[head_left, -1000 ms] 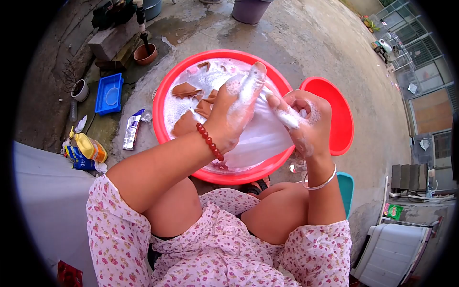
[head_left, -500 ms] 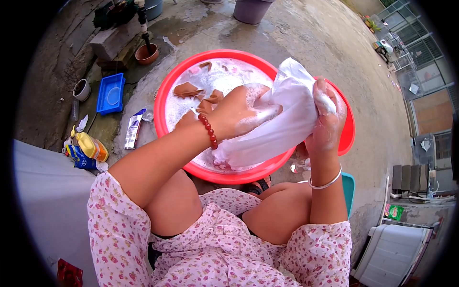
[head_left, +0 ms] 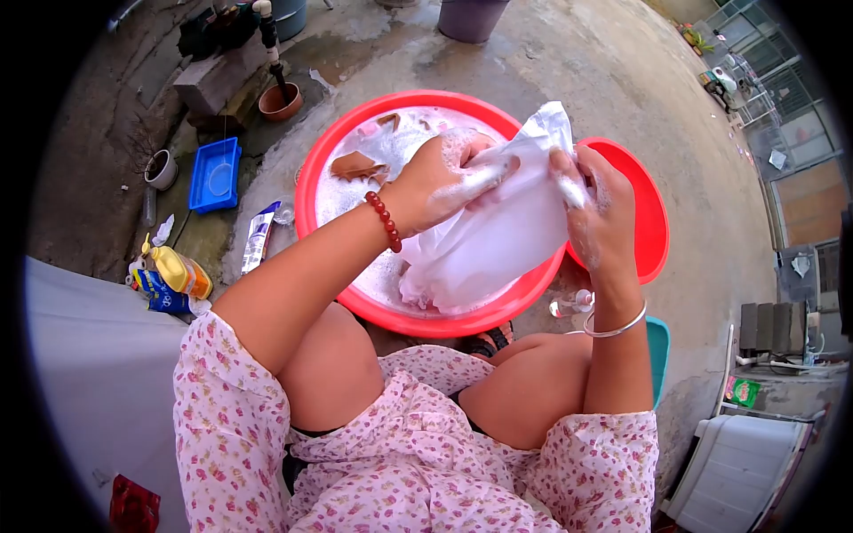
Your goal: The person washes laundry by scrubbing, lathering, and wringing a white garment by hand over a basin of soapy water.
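White cloth point(head_left: 502, 235), held up over the round red basin point(head_left: 435, 326), drooping in folds toward the suds point(head_left: 333, 200). Pinched on one side by the left hand point(head_left: 455, 182), with the thumb pressed against the fabric, and on the other by the right hand point(head_left: 600, 204), between foamy thumb and bent fingers. Compared with a second ago, no longer gathered low between the hands; now spread out as a sheet, with a corner poking up above the fingers. Compared with half a second ago, gripped with a narrower gap between the hands. Near the left hand, in the suds: brown cloth point(head_left: 357, 166), now less exposed than before.
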The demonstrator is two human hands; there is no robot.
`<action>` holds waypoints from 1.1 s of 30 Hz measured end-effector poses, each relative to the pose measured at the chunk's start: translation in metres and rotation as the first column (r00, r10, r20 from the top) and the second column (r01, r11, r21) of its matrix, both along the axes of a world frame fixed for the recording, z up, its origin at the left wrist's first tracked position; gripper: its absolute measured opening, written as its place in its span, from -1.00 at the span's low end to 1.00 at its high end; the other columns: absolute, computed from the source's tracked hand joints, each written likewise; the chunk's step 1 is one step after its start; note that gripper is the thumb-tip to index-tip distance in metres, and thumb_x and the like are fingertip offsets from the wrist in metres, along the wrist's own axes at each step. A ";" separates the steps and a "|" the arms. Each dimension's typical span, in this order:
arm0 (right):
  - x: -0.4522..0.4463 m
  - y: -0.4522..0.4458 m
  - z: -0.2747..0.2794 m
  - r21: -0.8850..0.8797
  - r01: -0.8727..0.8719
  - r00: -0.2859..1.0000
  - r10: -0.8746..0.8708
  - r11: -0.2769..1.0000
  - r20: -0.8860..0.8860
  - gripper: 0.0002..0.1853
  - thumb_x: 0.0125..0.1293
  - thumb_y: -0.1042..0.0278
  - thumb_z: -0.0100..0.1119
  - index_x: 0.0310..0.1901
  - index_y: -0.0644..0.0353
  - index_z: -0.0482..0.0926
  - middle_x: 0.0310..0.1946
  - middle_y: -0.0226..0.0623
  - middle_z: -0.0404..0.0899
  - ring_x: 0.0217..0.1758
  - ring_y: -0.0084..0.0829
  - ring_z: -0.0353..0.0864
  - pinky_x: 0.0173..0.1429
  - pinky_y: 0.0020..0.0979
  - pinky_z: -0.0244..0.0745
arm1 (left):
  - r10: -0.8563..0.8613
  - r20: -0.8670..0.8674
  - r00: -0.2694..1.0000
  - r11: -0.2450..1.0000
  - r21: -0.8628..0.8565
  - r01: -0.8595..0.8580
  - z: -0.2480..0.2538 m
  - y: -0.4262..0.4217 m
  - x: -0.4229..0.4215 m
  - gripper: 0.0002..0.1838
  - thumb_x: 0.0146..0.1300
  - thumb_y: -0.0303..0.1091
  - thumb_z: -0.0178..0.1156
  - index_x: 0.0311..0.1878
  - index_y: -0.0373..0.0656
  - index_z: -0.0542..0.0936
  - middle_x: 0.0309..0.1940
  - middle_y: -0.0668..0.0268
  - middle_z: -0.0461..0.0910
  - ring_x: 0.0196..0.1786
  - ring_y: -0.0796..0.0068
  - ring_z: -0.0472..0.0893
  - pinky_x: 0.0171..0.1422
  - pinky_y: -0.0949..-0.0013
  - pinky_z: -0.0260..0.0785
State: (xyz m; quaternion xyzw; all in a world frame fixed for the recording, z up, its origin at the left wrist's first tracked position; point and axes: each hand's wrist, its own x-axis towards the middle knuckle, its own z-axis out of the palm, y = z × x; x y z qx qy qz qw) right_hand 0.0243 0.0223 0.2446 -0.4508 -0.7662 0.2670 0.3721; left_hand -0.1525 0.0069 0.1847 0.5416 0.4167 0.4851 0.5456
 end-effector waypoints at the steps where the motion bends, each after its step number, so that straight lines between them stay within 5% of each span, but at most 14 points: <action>1: 0.001 0.000 -0.001 0.086 0.010 1.000 -0.011 0.996 0.009 -0.72 0.29 0.24 0.13 -0.43 0.32 0.49 -0.65 -0.49 0.28 -0.54 -0.65 0.17 -0.47 -0.50 0.12 | -0.001 -0.048 0.999 1.000 0.010 0.002 -0.007 0.003 0.000 -0.64 0.22 -0.07 0.14 -0.35 -0.25 0.56 -0.58 0.42 0.49 -0.50 0.68 0.45 -0.38 0.52 0.32; 5: 0.002 0.000 0.004 -0.119 0.093 0.980 -0.112 0.989 -0.166 -0.66 0.33 0.18 0.06 -0.47 0.30 0.45 -0.63 -0.50 0.27 -0.52 -0.65 0.15 -0.44 -0.52 0.13 | -0.070 -0.294 0.953 0.996 -0.075 0.050 -0.020 0.010 -0.011 -0.68 0.23 -0.12 0.10 -0.34 -0.24 0.55 -0.53 0.38 0.53 -0.45 0.62 0.52 -0.31 0.49 0.35; 7: 0.007 0.008 -0.004 -0.205 0.145 0.895 -0.217 0.968 -0.391 -0.62 0.36 0.14 0.02 -0.51 0.28 0.42 -0.61 -0.54 0.26 -0.51 -0.66 0.15 -0.43 -0.54 0.11 | -0.015 -0.273 0.962 0.997 -0.076 -0.006 -0.016 0.010 -0.013 -0.71 0.27 -0.18 0.04 -0.35 -0.24 0.55 -0.54 0.38 0.53 -0.47 0.61 0.51 -0.31 0.48 0.35; 10: 0.014 0.019 -0.009 -0.211 0.163 0.865 -0.243 0.964 -0.440 -0.64 0.36 0.16 0.03 -0.51 0.24 0.41 -0.59 -0.58 0.27 -0.50 -0.68 0.13 -0.43 -0.57 0.09 | 0.152 0.101 0.983 0.988 0.000 -0.153 -0.008 0.011 -0.017 -0.72 0.34 -0.23 0.02 -0.33 -0.24 0.56 -0.57 0.44 0.46 -0.49 0.69 0.45 -0.41 0.58 0.29; 13: 0.020 0.027 -0.009 -0.181 0.181 0.846 -0.247 0.967 -0.472 -0.65 0.36 0.16 0.02 -0.49 0.24 0.43 -0.58 -0.59 0.27 -0.50 -0.70 0.13 -0.43 -0.59 0.08 | 0.201 0.099 0.975 0.979 0.022 -0.204 0.014 0.003 -0.021 -0.77 0.31 -0.28 0.07 -0.26 -0.27 0.58 -0.57 0.43 0.46 -0.58 0.69 0.43 -0.49 0.60 0.27; 21: 0.024 0.026 -0.010 -0.093 0.197 0.870 -0.218 0.976 -0.443 -0.72 0.35 0.18 0.06 -0.36 0.25 0.50 -0.53 -0.64 0.29 -0.45 -0.74 0.17 -0.39 -0.63 0.09 | 0.324 0.115 0.939 0.944 0.028 -0.329 0.029 0.002 -0.025 -0.70 0.12 -0.12 0.28 -0.53 -0.14 0.52 -0.73 0.45 0.42 -0.72 0.72 0.40 -0.69 0.63 0.16; 26: 0.021 0.024 -0.007 -0.054 0.184 0.868 -0.188 0.981 -0.459 -0.73 0.33 0.21 0.09 -0.35 0.28 0.52 -0.49 -0.60 0.36 -0.43 -0.74 0.22 -0.34 -0.65 0.14 | 0.335 0.223 0.915 0.935 0.038 -0.352 0.036 0.001 -0.026 -0.70 0.14 -0.15 0.21 -0.59 -0.12 0.49 -0.71 0.46 0.39 -0.74 0.72 0.34 -0.70 0.62 0.10; 29: 0.018 0.022 -0.006 -0.073 0.181 0.851 -0.194 0.981 -0.489 -0.73 0.33 0.22 0.10 -0.32 0.30 0.53 -0.47 -0.58 0.40 -0.41 -0.73 0.25 -0.33 -0.65 0.16 | 0.297 0.405 0.865 0.952 -0.050 -0.303 0.032 0.004 -0.029 -0.74 0.18 -0.18 0.14 -0.54 -0.11 0.49 -0.67 0.48 0.38 -0.69 0.72 0.33 -0.64 0.63 0.11; 33: 0.014 0.027 -0.008 0.010 0.219 0.838 -0.182 0.976 -0.514 -0.71 0.33 0.24 0.09 -0.29 0.38 0.53 -0.51 -0.53 0.43 -0.47 -0.70 0.24 -0.41 -0.58 0.17 | 0.207 0.553 0.807 0.969 -0.001 -0.248 0.027 0.008 -0.014 -0.80 0.28 -0.24 0.05 -0.40 -0.13 0.47 -0.53 0.49 0.40 -0.44 0.68 0.41 -0.28 0.61 0.26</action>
